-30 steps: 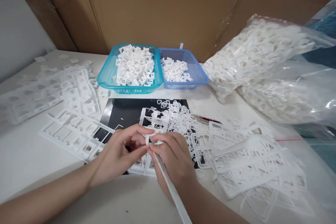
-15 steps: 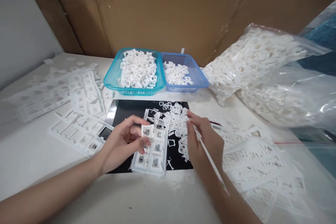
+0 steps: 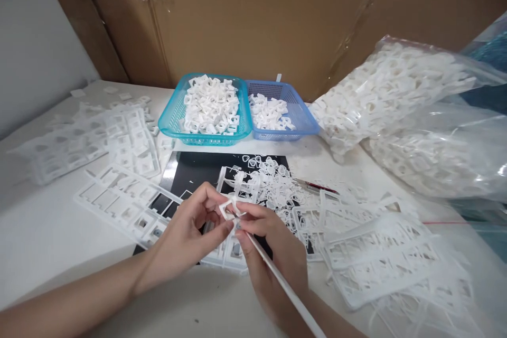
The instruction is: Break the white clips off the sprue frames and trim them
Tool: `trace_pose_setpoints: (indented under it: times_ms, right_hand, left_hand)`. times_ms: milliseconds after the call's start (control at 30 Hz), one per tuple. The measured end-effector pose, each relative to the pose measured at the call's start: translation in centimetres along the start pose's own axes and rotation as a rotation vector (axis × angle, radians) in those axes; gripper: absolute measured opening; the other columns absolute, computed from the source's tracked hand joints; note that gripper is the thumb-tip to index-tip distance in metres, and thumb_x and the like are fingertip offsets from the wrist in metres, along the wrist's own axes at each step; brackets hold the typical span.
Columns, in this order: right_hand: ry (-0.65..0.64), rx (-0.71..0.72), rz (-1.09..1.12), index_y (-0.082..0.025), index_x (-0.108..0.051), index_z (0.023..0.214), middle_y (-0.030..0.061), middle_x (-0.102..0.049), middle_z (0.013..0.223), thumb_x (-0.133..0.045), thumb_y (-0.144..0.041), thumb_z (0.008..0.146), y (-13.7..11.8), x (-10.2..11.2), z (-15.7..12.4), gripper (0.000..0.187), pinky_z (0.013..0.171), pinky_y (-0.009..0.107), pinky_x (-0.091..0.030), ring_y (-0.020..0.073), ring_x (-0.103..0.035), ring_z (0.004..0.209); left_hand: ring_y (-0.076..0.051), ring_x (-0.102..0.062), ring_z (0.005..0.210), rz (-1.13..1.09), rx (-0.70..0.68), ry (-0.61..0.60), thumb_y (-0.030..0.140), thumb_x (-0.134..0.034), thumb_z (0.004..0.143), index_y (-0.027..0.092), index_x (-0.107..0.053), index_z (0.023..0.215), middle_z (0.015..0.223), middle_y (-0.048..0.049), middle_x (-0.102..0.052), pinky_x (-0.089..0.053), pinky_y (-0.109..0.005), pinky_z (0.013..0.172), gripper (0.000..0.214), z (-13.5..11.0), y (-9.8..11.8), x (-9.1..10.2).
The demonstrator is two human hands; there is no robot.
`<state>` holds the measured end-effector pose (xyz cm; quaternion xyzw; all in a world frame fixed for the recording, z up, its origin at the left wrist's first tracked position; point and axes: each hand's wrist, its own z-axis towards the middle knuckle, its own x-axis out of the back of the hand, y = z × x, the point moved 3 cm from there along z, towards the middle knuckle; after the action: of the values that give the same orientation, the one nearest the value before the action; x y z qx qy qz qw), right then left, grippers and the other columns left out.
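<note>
- Teal basket (image 3: 168, 116) heaped with white clips (image 3: 209, 105); blue basket (image 3: 307, 119) beside it, less full.
- Left hand (image 3: 186, 237) and right hand (image 3: 273, 248) pinch a small frame (image 3: 229, 206); right fingers also grip a rod (image 3: 285, 290).

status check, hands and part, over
Left hand pinching small white frame piece. Right hand gripping thin white tool, fingertips on the piece. Moulded tray under the hands; loose trimmings just behind.

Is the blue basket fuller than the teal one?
No, the teal basket is heaped with white pieces, while the blue basket holds a smaller pile.
</note>
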<state>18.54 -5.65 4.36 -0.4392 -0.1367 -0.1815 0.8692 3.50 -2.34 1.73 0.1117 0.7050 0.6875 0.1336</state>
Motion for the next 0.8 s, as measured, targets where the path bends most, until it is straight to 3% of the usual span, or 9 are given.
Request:
trace_pose_setpoints:
  times_ms: [200, 533, 800]
  right_hand:
    - [-0.001, 0.049, -0.033, -0.023, -0.058, 0.093, 0.0057, -0.072, 0.104, -0.056, -0.004, 0.084, 0.3, -0.1, 0.1, 0.021, 0.077, 0.032, -0.058, 0.0174, -0.069, 0.092]
    - [0.0, 0.113, -0.057, -0.024, -0.06, 0.099, 0.006, -0.074, 0.104, -0.059, -0.005, 0.083, 0.0, -0.2, -0.2, 0.025, 0.072, 0.033, -0.061, 0.0196, -0.072, 0.084]
    - [-0.032, 0.124, -0.064, -0.026, -0.062, 0.103, 0.0059, -0.075, 0.105, -0.061, -0.007, 0.084, 0.1, 0.0, -0.3, 0.026, 0.074, 0.033, -0.061, 0.019, -0.072, 0.087]
  left_hand:
    - [-0.013, -0.058, 0.069, 0.054, 0.029, 0.033, 0.028, -0.053, 0.095, 0.021, -0.049, 0.088, 0.075, 0.001, -0.063, -0.045, -0.023, 0.063, 0.011, -0.1, -0.2, 0.1]
    - [-0.012, -0.052, 0.054, 0.262, -0.105, 0.086, 0.022, -0.053, 0.091, 0.022, -0.047, 0.089, 0.069, 0.002, -0.059, -0.036, -0.021, 0.049, 0.006, -1.1, -0.1, 0.2]
    - [-0.014, -0.058, 0.059, 0.322, -0.14, 0.082, 0.019, -0.054, 0.09, 0.022, -0.048, 0.088, 0.066, 0.0023, -0.058, -0.041, -0.023, 0.054, 0.007, -1.3, -0.2, 0.1]
